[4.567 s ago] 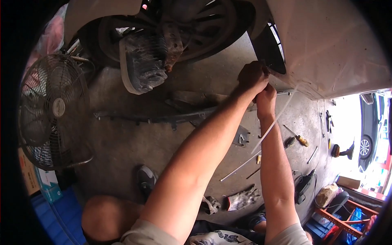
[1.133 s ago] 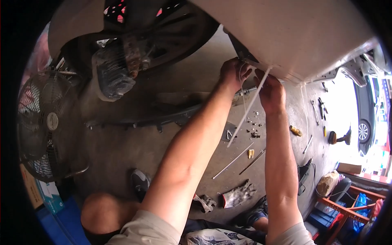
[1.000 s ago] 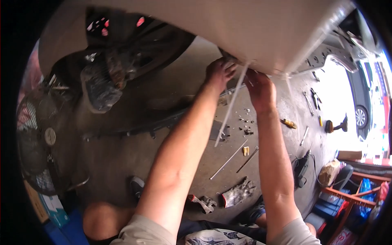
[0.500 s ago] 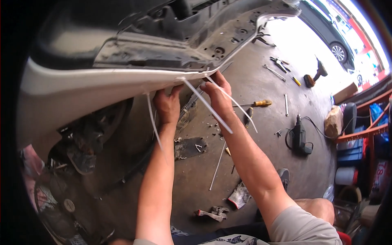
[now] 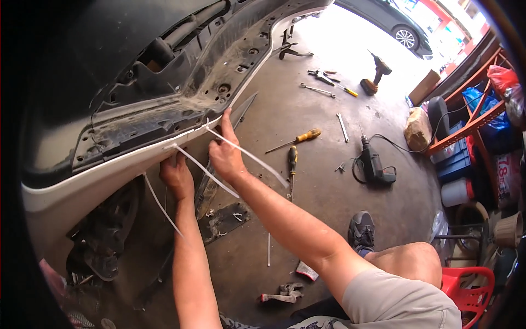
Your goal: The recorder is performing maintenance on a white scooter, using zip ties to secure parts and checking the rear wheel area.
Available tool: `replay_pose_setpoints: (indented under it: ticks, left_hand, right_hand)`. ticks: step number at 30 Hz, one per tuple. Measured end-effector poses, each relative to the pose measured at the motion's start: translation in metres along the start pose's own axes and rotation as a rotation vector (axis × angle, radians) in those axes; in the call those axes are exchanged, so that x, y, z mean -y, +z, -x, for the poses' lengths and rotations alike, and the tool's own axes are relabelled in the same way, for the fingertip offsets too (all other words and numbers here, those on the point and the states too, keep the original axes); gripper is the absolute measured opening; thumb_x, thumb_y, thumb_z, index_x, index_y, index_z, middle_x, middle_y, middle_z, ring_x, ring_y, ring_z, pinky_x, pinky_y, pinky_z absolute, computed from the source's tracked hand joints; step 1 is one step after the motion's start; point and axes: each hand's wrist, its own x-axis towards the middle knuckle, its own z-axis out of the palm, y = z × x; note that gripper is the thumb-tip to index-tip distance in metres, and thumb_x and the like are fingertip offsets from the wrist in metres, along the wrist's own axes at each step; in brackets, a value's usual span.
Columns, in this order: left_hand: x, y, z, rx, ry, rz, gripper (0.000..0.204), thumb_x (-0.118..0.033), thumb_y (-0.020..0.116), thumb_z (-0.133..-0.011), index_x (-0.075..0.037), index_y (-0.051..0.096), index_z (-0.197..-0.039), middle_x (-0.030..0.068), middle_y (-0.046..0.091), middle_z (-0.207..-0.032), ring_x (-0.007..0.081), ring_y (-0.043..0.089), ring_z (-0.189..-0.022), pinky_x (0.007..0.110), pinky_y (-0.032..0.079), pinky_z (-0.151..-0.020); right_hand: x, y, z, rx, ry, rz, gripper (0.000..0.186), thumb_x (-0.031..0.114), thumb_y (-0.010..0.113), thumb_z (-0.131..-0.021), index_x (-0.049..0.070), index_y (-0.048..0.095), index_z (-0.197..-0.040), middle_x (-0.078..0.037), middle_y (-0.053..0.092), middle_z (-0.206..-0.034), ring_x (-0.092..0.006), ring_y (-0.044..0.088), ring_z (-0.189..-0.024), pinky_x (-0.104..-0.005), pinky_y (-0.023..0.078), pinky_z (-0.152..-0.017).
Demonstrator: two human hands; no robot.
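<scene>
A white bumper [image 5: 118, 159] on a car runs across the upper left, its lip bordering a dusty black plastic panel [image 5: 131, 123]. Three white cable ties hang from the lip: one tie [image 5: 163, 207] left of my left hand, another tie [image 5: 211, 174] between my hands, and a third tie [image 5: 255, 157] crossing in front of my right hand. My left hand [image 5: 177, 179] reaches up beneath the bumper, fingertips hidden behind it. My right hand [image 5: 226, 158] touches the lip with its index finger stretched upward, thumb apart from it and lower fingers partly hidden.
On the floor lie two screwdrivers [image 5: 293, 159], a wrench [image 5: 342, 128], pliers [image 5: 322, 77], a corded drill [image 5: 375, 164], a cordless drill [image 5: 377, 74] and a work glove [image 5: 282, 294]. A red stool [image 5: 474, 285] stands lower right, below an orange rack [image 5: 466, 134].
The view has swung right, so the bumper and tools sit further left. My right index finger now stretches up along the lip. Both hands stay at the bumper.
</scene>
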Motion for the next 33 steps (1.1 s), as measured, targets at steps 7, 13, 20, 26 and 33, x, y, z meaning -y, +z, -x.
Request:
replay_pose_setpoints:
  ticks: [7,13,20,26,33]
  left_hand:
    - [-0.012,0.009,0.004,-0.002,-0.015,-0.07,0.033,-0.01,0.065,-0.088,0.005,0.058,-0.116,0.0193,0.065,-0.113,0.0316,0.061,-0.109,0.037,0.045,-0.094]
    - [0.004,0.005,0.013,0.023,-0.056,-0.012,0.045,-0.009,0.059,-0.09,0.004,0.045,-0.132,0.0231,0.052,-0.133,0.0333,0.052,-0.122,0.038,0.04,-0.1]
    - [-0.005,0.027,0.054,0.144,-0.284,0.105,0.047,-0.012,0.056,-0.093,0.004,0.041,-0.134,0.0223,0.048,-0.135,0.031,0.05,-0.124,0.037,0.041,-0.101]
    - [-0.014,0.029,0.065,0.077,-0.585,0.435,0.028,-0.015,0.055,-0.095,0.0,0.054,-0.12,0.0121,0.064,-0.109,0.0182,0.064,-0.094,0.029,0.05,-0.077]
    - [0.015,-0.059,0.037,0.153,-0.746,1.369,0.024,-0.022,0.059,-0.093,-0.006,0.06,-0.112,0.0065,0.066,-0.1,0.0188,0.06,-0.09,0.029,0.042,-0.068]
  right_hand:
    - [-0.006,-0.001,-0.003,-0.057,-0.076,-0.017,0.085,-0.007,0.04,-0.074,-0.002,0.002,-0.149,-0.029,0.032,-0.146,-0.0314,0.034,-0.137,-0.0308,0.028,-0.111]
    - [0.004,-0.006,0.006,-0.019,0.073,-0.167,0.083,-0.007,0.042,-0.072,-0.001,0.014,-0.149,-0.027,0.05,-0.13,-0.0363,0.053,-0.117,-0.0362,0.039,-0.103]
    - [-0.05,-0.017,0.057,0.074,0.253,0.02,0.058,-0.004,0.045,-0.073,-0.004,0.045,-0.131,-0.026,0.06,-0.114,-0.0373,0.059,-0.109,-0.0399,0.045,-0.096]
    - [-0.086,-0.065,0.063,0.115,0.382,0.092,0.035,-0.002,0.051,-0.074,-0.002,0.059,-0.108,-0.019,0.066,-0.105,-0.031,0.064,-0.099,-0.0375,0.048,-0.092]
    - [0.008,-0.04,0.06,0.542,0.789,-0.487,0.023,0.006,0.049,-0.089,0.001,0.06,-0.108,-0.006,0.067,-0.093,-0.0088,0.057,-0.061,-0.0231,0.044,-0.054]
